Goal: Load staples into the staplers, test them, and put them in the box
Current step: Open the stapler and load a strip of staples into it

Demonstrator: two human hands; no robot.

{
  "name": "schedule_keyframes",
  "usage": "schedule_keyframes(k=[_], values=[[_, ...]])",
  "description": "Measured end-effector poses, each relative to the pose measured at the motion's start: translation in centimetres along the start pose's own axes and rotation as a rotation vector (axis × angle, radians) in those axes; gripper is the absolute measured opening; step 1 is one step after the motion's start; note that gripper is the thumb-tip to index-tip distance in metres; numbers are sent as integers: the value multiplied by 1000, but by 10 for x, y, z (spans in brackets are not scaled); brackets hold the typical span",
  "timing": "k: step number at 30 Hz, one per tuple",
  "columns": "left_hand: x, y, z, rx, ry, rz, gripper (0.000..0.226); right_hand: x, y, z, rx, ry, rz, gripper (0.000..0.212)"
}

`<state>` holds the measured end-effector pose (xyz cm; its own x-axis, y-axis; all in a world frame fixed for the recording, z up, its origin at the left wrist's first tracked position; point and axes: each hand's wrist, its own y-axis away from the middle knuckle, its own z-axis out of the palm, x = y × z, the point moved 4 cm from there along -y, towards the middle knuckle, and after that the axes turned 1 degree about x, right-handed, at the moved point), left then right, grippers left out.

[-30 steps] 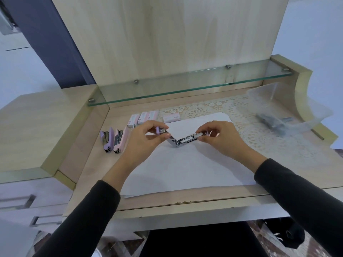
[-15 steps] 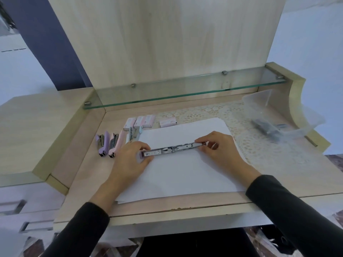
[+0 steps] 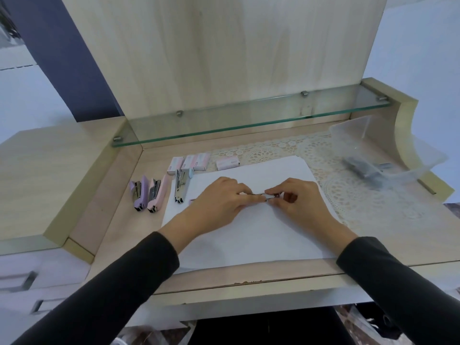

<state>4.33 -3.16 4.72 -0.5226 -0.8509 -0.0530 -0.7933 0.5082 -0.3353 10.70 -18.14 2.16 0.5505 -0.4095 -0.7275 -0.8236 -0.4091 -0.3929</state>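
Note:
An opened metal stapler point(image 3: 264, 195) lies flat on the white paper point(image 3: 251, 232), mostly hidden under my hands. My left hand point(image 3: 219, 202) covers its left part with curled fingers holding it down. My right hand point(image 3: 296, 197) pinches its right end, where a small pink tip shows. Left of the paper lie a purple stapler point(image 3: 139, 195), a pink stapler point(image 3: 156, 195) and a light blue stapler point(image 3: 181, 185). Several small staple boxes point(image 3: 191, 162) stand in a row behind them. A clear plastic box point(image 3: 383, 155) at the right holds a dark stapler point(image 3: 363, 170).
A glass shelf point(image 3: 249, 118) runs above the desk's back edge. A lace mat point(image 3: 348, 195) covers the right part of the desk. A raised wooden side surface point(image 3: 49, 170) is at the left, with drawers point(image 3: 25, 282) below it.
The stapler was lifted and bent a second ago, then laid out straight on the paper. My hands have since moved together over it, so less of it shows.

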Motion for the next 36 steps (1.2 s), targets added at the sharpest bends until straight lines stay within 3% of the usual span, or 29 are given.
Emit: schedule_keyframes(k=[7,22,27,36], values=[[-6,6,6,-58,55,11,35,-1,0,0,-21,6,-12,13],[-6,3,0,24,97,-66,30,-4,1,1,-7,38,-38,13],[-9,12,-4,86,184,-96,19,-6,1,1,-13,50,-35,12],[-3,7,-4,274,172,-153,23,-9,2,0,-38,79,-91,12]])
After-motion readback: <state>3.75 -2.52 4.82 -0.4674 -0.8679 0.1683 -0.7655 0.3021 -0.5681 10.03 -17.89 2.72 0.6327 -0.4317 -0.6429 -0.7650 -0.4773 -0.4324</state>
